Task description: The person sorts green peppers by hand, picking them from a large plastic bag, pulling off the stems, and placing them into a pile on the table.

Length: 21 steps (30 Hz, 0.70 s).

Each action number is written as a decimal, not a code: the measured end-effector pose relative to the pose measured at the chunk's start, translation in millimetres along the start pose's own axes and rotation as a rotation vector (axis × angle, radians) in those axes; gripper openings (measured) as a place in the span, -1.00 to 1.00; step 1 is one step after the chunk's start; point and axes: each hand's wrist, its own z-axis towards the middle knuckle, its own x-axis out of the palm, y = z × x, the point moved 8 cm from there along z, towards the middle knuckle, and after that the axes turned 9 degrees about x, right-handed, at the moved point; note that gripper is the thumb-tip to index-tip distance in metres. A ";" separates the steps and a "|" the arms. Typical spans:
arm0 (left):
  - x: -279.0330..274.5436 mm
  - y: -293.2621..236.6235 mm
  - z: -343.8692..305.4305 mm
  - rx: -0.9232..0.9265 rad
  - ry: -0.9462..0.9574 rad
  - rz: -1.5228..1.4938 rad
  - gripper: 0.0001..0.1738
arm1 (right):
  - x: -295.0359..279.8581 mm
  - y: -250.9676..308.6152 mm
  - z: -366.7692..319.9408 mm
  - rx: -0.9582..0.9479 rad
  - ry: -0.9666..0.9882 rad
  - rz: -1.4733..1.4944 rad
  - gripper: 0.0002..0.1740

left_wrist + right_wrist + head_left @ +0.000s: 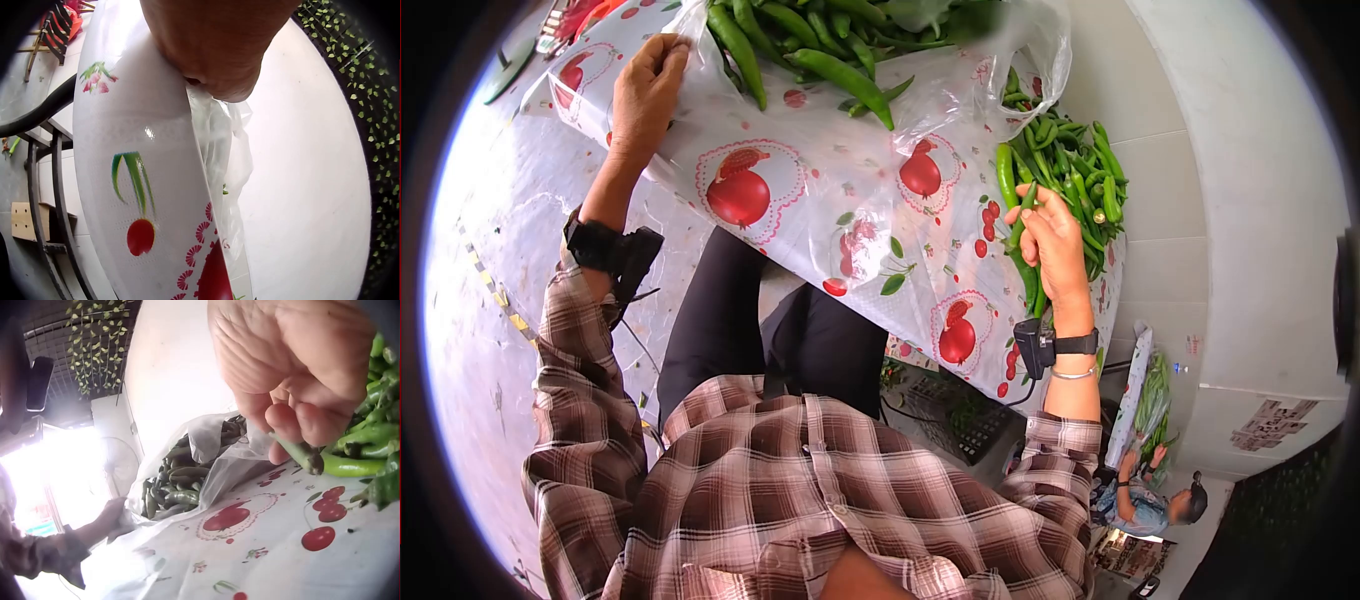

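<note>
In the head view, my left hand (646, 98) pinches the edge of a clear plastic bag (692, 35) at the table's upper left. Long green chili peppers (835, 72) fill that bag, and a few stick out of its mouth onto the cloth. My right hand (1055, 245) holds one small green chili pepper (303, 454) between thumb and fingers, its cut-looking end pointing out in the right wrist view. Right beside that hand lies a loose pile of green chili peppers (1080, 165). From the left wrist, the left hand (215, 56) hides most of its own grip.
A fruit-printed plastic tablecloth (820, 215) covers the table, whose near edge runs above my lap. A pale wall (1160, 200) borders the right side. Beyond, another person (1145, 500) works near more green produce. A dark crate (970, 430) stands under the table.
</note>
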 end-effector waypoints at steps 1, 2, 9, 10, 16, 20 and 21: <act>0.1 0.6 0.8 0.001 0.004 -0.008 -0.71 | -1.4 0.1 -1.3 -0.001 -0.007 0.001 -0.72; 0.2 0.5 1.2 0.007 0.008 -0.014 -0.71 | -1.4 -2.5 -2.7 0.029 0.013 0.049 -0.74; -1.9 2.5 0.9 0.020 0.024 0.006 -0.70 | -7.1 -13.0 -19.0 0.050 -0.004 0.152 -0.77; -3.9 9.8 2.9 0.032 0.028 0.041 -0.70 | -10.4 -14.8 -22.4 0.036 -0.025 0.153 -0.77; -4.0 46.0 12.5 0.109 0.019 0.047 -0.67 | -47.0 -32.0 -63.0 0.060 -0.166 0.181 -0.76; -4.9 60.8 16.1 0.005 0.064 0.026 -0.64 | -100.1 -42.1 -104.7 0.066 -0.385 0.173 -0.78; -3.7 58.5 15.5 0.007 0.073 0.021 -0.64 | -120.0 -49.6 -115.3 0.060 -0.453 0.163 -0.78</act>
